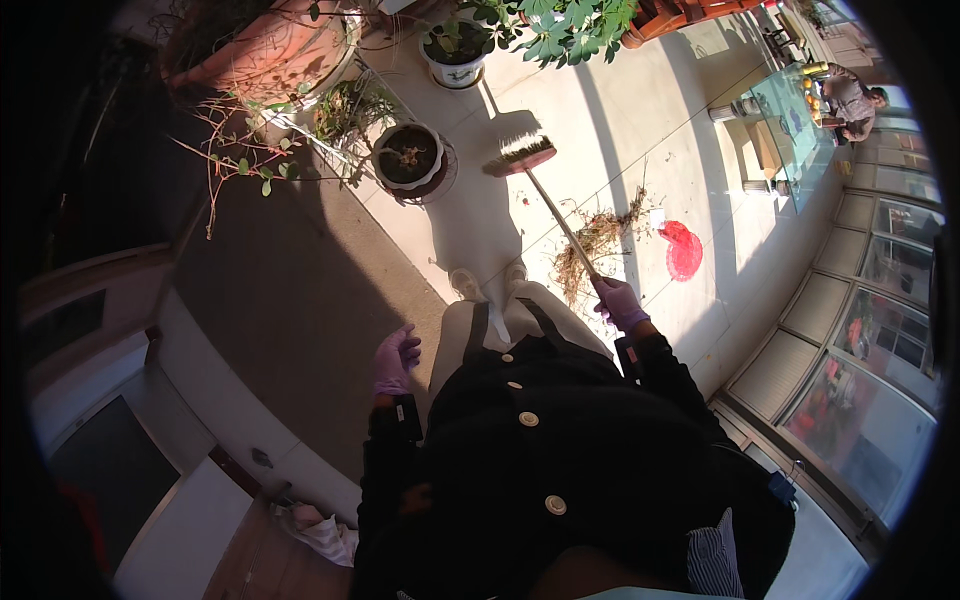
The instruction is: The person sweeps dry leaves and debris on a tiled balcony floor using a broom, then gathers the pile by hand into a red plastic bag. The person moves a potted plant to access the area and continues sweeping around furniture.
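Purple gloves cover both hands of the wearer. The right hand (620,303) is closed around the upper end of a long-handled broom (558,215), which slants away across the pale tiled floor (470,225). Its reddish head lies ahead of the wearer's feet, right of a round planter (440,184) holding a withered plant; whether the bristles touch the floor cannot be told. The left hand (396,362) hangs beside the left thigh, fingers loosely curled. Dried plant stems (600,238) lie scattered beside the handle, near a red mat (684,252).
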